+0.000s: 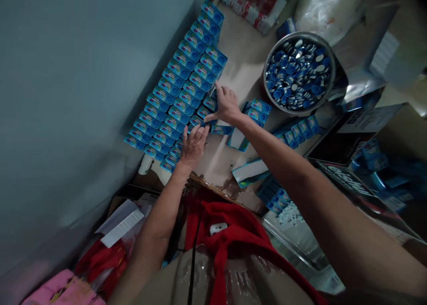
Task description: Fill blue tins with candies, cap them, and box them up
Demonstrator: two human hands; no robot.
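Several rows of small blue boxes (pixel 180 93) with round blue tops at one end stand packed side by side along the wall. My left hand (pixel 194 147) rests at the near part of the outermost row, its fingers stretched out and touching the boxes. My right hand (pixel 227 105) is against the same row farther along, thumb and index finger spread wide, the other fingers partly curled. The thumb of my right hand comes close to the fingertips of my left. One loose blue box (pixel 221 130) lies flat on the table just beside my right hand.
A metal bowl (pixel 267 80) full of round blue-and-silver pieces stands at the right. More blue boxes (pixel 259 111) and a long blue carton (pixel 250 171) lie nearer. A clear plastic tub (pixel 290 240) holds small pale beads. A dark printed carton (pixel 350 136) borders the right side.
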